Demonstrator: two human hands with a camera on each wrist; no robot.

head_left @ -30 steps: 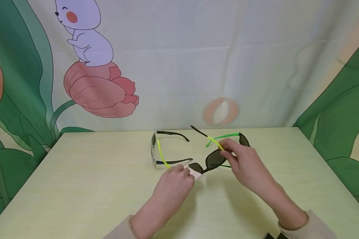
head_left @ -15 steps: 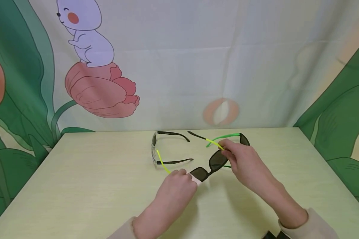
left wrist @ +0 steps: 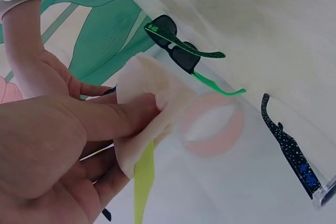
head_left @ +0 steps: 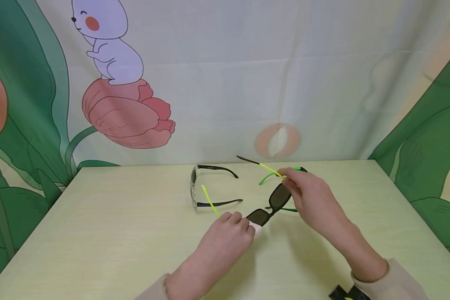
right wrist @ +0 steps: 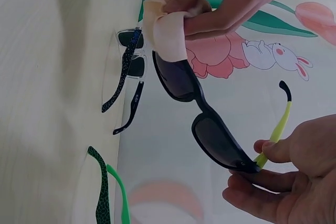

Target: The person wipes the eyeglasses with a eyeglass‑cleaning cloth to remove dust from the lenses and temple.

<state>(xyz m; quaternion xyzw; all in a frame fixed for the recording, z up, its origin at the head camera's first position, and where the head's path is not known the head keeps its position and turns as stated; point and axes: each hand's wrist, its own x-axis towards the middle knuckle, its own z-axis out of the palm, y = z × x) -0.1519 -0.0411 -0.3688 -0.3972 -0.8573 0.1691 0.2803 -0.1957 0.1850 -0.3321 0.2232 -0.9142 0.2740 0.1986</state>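
Both hands hold one pair of sunglasses (right wrist: 218, 140) above the table, with a black front, dark lenses and yellow temples with black tips. My right hand (head_left: 315, 200) pinches the frame's right corner where the yellow temple joins, thumb on the temple. With my left hand (head_left: 225, 237) I grip a pale pink cloth (right wrist: 170, 38) folded over the other lens's outer end. In the left wrist view, the left thumb presses into the cloth (left wrist: 139, 80), and a yellow temple (left wrist: 144, 179) hangs below it. The cloth hides that end of the frame.
Clear-framed sunglasses (head_left: 217, 204) with dark speckled temples lie unfolded near the back of the table (head_left: 97, 233). Sunglasses with green temples (left wrist: 184, 56) lie behind the right hand, partly hidden by it in the head view. A printed curtain (head_left: 217, 104) hangs along the back edge.
The held sunglasses have shifted right and tilted. My left hand has followed to the right with the cloth, and a bit more of the left lens shows. My right hand has moved slightly right.
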